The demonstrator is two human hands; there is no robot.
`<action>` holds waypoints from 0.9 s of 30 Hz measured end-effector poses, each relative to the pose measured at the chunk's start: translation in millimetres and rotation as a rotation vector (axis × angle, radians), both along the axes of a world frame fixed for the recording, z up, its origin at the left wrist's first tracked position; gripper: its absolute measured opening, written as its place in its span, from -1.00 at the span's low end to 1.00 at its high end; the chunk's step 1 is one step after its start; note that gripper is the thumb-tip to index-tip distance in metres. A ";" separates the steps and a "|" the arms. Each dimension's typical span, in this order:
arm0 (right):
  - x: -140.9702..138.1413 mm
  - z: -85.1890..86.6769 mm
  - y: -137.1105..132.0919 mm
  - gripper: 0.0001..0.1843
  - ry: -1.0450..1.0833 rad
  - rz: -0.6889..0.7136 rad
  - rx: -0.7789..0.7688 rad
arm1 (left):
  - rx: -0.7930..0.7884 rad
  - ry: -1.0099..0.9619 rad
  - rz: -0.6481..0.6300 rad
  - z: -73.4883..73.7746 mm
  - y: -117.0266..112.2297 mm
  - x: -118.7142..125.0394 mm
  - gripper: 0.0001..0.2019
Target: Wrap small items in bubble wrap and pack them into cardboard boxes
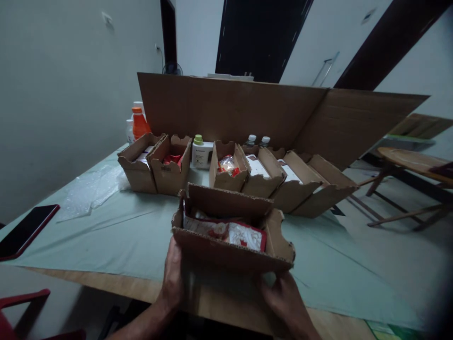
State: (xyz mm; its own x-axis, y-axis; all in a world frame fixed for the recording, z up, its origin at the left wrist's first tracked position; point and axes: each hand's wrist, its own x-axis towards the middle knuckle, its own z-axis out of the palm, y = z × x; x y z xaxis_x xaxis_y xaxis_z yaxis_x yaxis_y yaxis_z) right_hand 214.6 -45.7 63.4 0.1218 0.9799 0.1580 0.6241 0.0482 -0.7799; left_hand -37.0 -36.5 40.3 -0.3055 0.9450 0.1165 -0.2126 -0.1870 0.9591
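Note:
A cardboard box (226, 250) with notched, rough-cut ends is held over the front of the table, turned slightly askew. Inside it lie red-edged printed packets (244, 236). My left hand (173, 271) is against the box's left end, its fingers mostly hidden behind the cardboard. From below, my right hand (283, 295) grips the lower right corner; its fingers are partly hidden and a little blurred. Behind the held box, a gap in the row of boxes shows a white bottle with a green cap (201, 153).
Several similar boxes (170, 177) stand in a row, some with packets inside. A tall cardboard panel (230, 108) rises behind them. An orange bottle (140, 125), clear plastic wrap (90, 189) and a phone (26, 231) are on the left. A wooden stool (414, 163) stands at right.

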 end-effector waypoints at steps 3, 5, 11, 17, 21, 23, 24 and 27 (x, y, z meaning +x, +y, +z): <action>19.1 8.5 39.9 -0.51 0.041 -0.031 0.085 | 0.049 0.083 -0.061 15.9 36.7 15.2 -0.44; 30.0 9.0 63.2 -0.51 0.071 -0.045 0.093 | 0.089 0.155 -0.132 17.1 60.0 22.3 -0.44; 34.8 -18.7 79.1 -0.45 0.213 -0.110 -0.026 | 0.018 0.340 -0.173 -17.5 79.8 26.9 -0.46; 13.9 -27.4 76.0 -0.45 0.209 -0.131 -0.046 | -0.002 0.388 -0.099 -30.2 90.0 21.8 -0.50; 9.5 -34.2 79.7 -0.44 0.184 -0.147 -0.006 | 0.008 0.379 -0.053 -28.4 99.7 18.2 -0.50; 13.3 -41.4 78.9 -0.43 0.128 -0.193 -0.010 | 0.022 0.382 -0.056 -26.3 100.9 18.0 -0.48; 16.3 -45.0 78.6 -0.43 0.088 -0.219 -0.012 | 0.027 0.384 -0.059 -25.2 101.3 18.5 -0.46; 25.5 -52.9 81.7 -0.44 -0.029 -0.279 -0.010 | -0.007 0.384 -0.066 -23.0 103.0 21.0 -0.38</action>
State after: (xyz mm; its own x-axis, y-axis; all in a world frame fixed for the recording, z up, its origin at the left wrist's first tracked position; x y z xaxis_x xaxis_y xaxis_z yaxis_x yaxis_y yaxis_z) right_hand 240.2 36.0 10.5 0.3829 0.9106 0.1556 0.6345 -0.1368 -0.7607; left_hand -16.0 66.5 17.3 -0.1793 0.9623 0.2045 0.1508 -0.1785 0.9723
